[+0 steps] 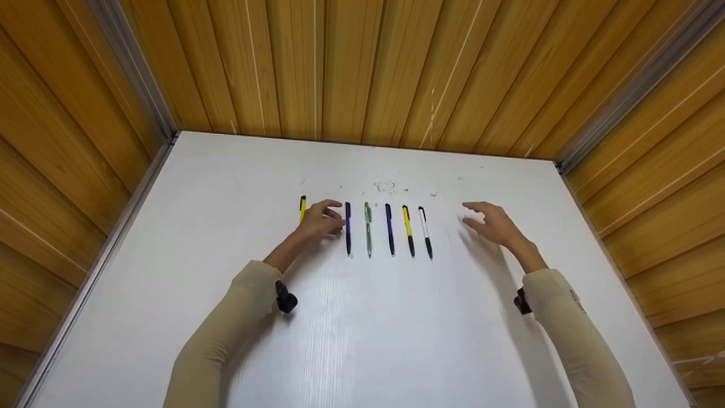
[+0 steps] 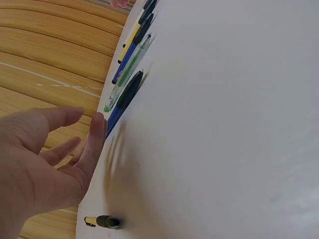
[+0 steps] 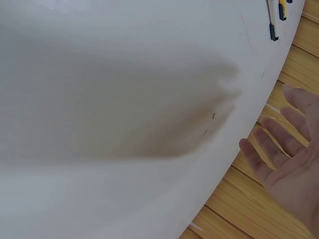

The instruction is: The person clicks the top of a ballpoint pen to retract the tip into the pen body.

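Note:
Several pens lie roughly side by side on a white table. From the left come a yellow pen (image 1: 302, 205), a dark blue pen (image 1: 348, 232), a clear green pen (image 1: 368, 218), a second blue pen (image 1: 389, 229), another yellow pen (image 1: 408, 226) and a white pen (image 1: 425, 231) with black ends. My left hand (image 1: 320, 221) is over the gap between the first two, partly covering the left yellow pen. Its loosely bent fingers come close to the dark blue pen; whether they touch it I cannot tell. Right of the row, my right hand (image 1: 495, 224) hovers with fingers spread, holding nothing.
Wood-patterned panels (image 1: 351, 68) rise behind the white table (image 1: 362, 340) and on both sides, with metal corner posts at the back. Small dark marks (image 1: 385, 187) spot the tabletop beyond the pens. Each sleeve carries a black wrist camera (image 1: 286, 300).

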Tool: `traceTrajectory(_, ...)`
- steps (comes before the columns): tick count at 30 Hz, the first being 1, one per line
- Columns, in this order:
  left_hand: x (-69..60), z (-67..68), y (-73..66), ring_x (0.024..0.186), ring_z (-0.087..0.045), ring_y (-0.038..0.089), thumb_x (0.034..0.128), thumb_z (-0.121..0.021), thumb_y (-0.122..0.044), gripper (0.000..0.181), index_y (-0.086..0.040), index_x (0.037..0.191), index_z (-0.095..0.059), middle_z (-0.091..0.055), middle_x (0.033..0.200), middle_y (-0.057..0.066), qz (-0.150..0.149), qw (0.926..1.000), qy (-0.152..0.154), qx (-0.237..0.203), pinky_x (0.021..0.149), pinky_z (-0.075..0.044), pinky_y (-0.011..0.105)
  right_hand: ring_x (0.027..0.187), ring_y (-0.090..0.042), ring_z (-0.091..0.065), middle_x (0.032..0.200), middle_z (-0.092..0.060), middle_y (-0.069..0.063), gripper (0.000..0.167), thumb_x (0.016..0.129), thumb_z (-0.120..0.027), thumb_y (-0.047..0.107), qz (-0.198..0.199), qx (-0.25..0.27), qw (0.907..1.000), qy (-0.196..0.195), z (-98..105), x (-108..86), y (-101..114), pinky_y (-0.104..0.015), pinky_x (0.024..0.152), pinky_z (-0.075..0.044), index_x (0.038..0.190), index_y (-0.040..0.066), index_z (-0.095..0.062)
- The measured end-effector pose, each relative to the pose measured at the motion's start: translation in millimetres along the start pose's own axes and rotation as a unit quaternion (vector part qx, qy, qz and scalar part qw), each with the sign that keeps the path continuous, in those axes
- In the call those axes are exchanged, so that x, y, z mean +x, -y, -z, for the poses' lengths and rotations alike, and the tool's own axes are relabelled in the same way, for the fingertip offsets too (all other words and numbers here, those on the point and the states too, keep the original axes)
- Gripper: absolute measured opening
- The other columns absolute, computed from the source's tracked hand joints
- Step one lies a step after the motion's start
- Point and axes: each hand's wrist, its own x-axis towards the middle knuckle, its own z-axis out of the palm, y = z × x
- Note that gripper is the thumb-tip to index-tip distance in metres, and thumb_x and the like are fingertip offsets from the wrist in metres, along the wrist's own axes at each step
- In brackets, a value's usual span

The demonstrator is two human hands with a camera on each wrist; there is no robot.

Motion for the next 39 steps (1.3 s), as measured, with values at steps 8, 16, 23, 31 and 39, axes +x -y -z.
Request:
traceTrajectory(8,4.2,-12.8,1.7,0.076,-0.069,0.018,0.0894,-0.071,0.001,0.049,-0.002,0.138,-0.06,-0.067,0.098,0.013,-0.012,0.999,-0.018,0.039,0.067,-0.061,0.028,0.125,-0.052,-0.058,0.136,-0.06,-0.034,0.043,0.102,-0.061,0.011,0.01,0.072,0.9972,-0.016,-6,9.3,2,-0.065,0.106,-0.048,0.14,-0.009,-0.054)
traceTrajectory(16,11.6,-22.0,5.0,0.069,-0.068,0.015,0.0876,-0.075,-0.001,0.041,-0.007,0.128,-0.069,-0.068,0.094,0.011,-0.02,0.994,-0.062,0.088,0.058,-0.055,0.021,0.124,-0.048,-0.061,0.134,-0.063,-0.03,0.044,0.102,-0.061,0.013,0.007,0.124,0.9921,-0.018,-18,20.1,13,-0.059,0.107,-0.049,0.14,-0.008,-0.055)
traceTrajectory(23,12.8,-30.4,-2.2,0.072,-0.063,0.015,0.084,-0.08,-0.007,0.029,-0.007,0.113,-0.077,-0.073,0.1,0.013,-0.036,0.9809,-0.096,0.166,0.055,-0.047,0.019,0.124,-0.047,-0.061,0.135,-0.063,-0.03,0.042,0.102,-0.061,0.011,0.003,0.126,0.9919,-0.016,-26,24.9,21,-0.06,0.108,-0.049,0.139,-0.009,-0.055)
traceTrajectory(31,14.1,-38.7,-9.3,0.083,-0.063,0.02,0.0807,-0.083,-0.004,0.03,-0.004,0.11,-0.077,-0.073,0.106,0.012,-0.035,0.9681,-0.104,0.226,0.065,-0.05,0.027,0.126,-0.047,-0.059,0.137,-0.061,-0.029,0.043,0.103,-0.061,0.013,-0.002,0.121,0.9927,-0.004,-28,28.4,27,-0.061,0.112,-0.045,0.14,-0.008,-0.055)
traceTrajectory(39,12.0,-30.8,-8.7,0.063,-0.059,0.013,0.0826,-0.075,0.0,0.028,-0.006,0.109,-0.079,-0.074,0.091,0.013,-0.028,0.9798,-0.093,0.175,0.052,-0.045,0.02,0.127,-0.048,-0.058,0.138,-0.06,-0.03,0.043,0.103,-0.06,0.013,0.0,0.111,0.9938,-0.001,-29,28.4,28,-0.064,0.112,-0.043,0.14,-0.009,-0.054)
